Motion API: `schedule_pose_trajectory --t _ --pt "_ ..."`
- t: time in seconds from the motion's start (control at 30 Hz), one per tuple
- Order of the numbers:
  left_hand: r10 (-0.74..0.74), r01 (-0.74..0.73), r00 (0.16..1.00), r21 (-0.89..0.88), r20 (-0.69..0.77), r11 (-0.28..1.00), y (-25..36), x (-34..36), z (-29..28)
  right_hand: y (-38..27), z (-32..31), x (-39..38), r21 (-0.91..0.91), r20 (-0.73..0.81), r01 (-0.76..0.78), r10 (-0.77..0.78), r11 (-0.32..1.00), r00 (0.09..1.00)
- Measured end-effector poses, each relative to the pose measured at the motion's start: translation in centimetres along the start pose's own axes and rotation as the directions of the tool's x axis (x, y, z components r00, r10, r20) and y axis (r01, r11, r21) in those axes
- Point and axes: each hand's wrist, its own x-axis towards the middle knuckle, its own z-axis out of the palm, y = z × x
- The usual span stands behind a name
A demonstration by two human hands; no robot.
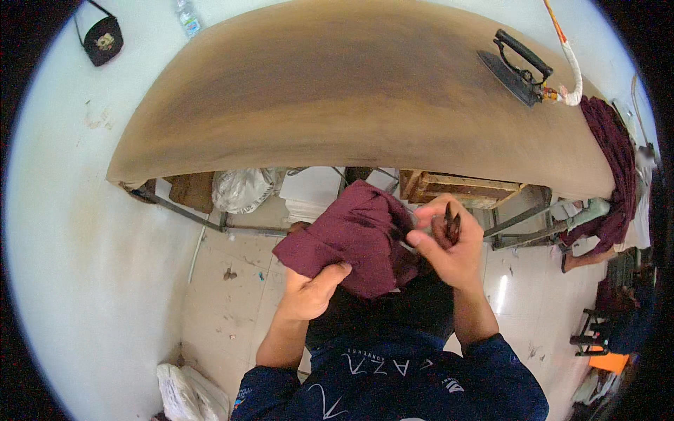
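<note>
From where I stand, I can see someone in a dark blue shirt with a bunched maroon cloth held up in front of the lap. The cloth is on the near side of the big tan table, off its top, between the two hands. It looks a bit longer from side to side than up and down, but it is so folded that I can't be sure. The left hand is the nearer one, because it has hold of the cloth. Its thumb presses on top of the near left part, and the other fingers are tucked under. So the cloth goes up and to the right from that thumb. The right hand is just past the cloth's right edge. For that hand, the cloth lies to the left, right by the tips of the thumb and pointing finger. Those two tips are close together, but it's blurry there and I can't tell if they pinch the edge or only come near it. The other fingers are curled around a small dark pointed tool, with its points facing up, away from the person's body. To me, the little space between those right fingertips and the cloth's edge matters most.
</note>
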Motion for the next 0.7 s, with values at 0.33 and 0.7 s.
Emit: schedule_pose_trajectory --t 0.33,0.7 --pt "0.033 -0.032 0.999 0.146 -0.003 0.989 -0.4 -0.1 -0.8 -2.0 3.0 1.3 -0.118 0.053 0.363 -0.359 0.924 0.932" --pt "-0.097 0.091 0.993 -0.078 -0.069 0.993 0.0 0.5 -1.6 -0.5 2.5 1.5 -0.247 -0.083 0.351 -0.380 0.903 0.921"
